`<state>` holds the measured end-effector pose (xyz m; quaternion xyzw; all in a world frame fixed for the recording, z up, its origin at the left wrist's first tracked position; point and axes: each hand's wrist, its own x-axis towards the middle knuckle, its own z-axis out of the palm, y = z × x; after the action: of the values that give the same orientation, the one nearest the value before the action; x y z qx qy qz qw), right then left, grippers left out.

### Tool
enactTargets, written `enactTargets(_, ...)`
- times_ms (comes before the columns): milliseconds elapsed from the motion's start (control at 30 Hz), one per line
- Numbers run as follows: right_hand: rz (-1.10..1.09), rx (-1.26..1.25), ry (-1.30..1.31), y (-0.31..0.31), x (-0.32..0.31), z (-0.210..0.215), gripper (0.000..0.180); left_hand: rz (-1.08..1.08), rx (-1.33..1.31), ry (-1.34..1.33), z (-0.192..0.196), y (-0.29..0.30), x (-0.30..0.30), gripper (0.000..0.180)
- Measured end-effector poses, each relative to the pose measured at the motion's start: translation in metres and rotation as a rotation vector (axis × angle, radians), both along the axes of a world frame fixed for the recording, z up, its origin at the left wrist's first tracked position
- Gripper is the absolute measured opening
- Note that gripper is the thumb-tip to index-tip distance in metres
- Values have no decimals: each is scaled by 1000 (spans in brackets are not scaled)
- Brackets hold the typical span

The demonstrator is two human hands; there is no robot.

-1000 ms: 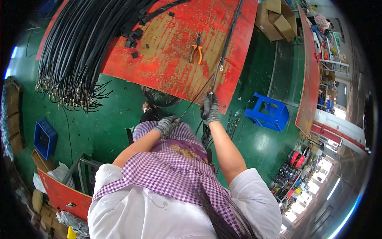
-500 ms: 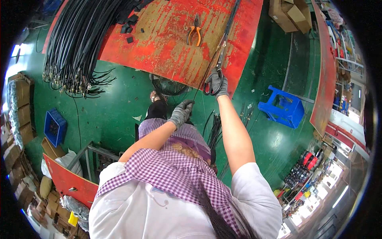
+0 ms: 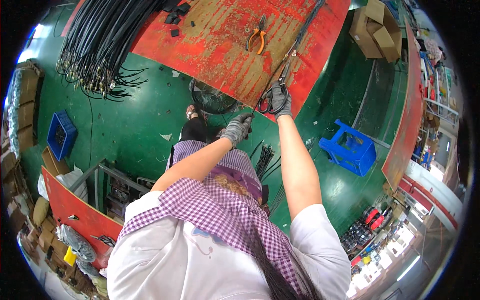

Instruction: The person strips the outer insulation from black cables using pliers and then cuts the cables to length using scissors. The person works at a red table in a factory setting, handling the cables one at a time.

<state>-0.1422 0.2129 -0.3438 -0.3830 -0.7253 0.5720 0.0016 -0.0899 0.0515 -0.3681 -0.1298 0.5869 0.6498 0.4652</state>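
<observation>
In my gloved right hand, closed around the handles, is a pair of scissors with its blades pointing away over the table's near right corner. A thin black cable runs beside the scissors and down to my gloved left hand, whose fingers are pinched on it just off the table's near edge. Farther up the table's right side lies a strip of black cables. The pliers with orange handles rest on the worn red table, touched by neither hand.
A thick bundle of black cables with metal ends overhangs the table's left side. Small black pieces lie near it. On the green floor are a blue stool, a blue crate, a cardboard box and more cables.
The whole view has shifted, with the table now farther right and higher. My left hand has come slightly nearer my right hand along the cable; the right still holds the scissors.
</observation>
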Motion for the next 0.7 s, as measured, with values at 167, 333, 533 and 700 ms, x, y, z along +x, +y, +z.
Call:
enactTargets(167, -21, 106, 29, 5, -8, -6, 29, -9, -21, -16, 2, 1, -4, 22)
enactTargets(333, -74, -47, 23, -4, -12, 9, 27, -26, 17, -87, 1, -1, -11, 22)
enactTargets(533, -53, -3, 34, -3, -11, 10, 21, 86, 17, -46, 10, 12, -17, 21)
enactTargets(700, -24, 33, 73, 0, -9, 3, 22, 46, 51, -138, 2, 18, -15, 18)
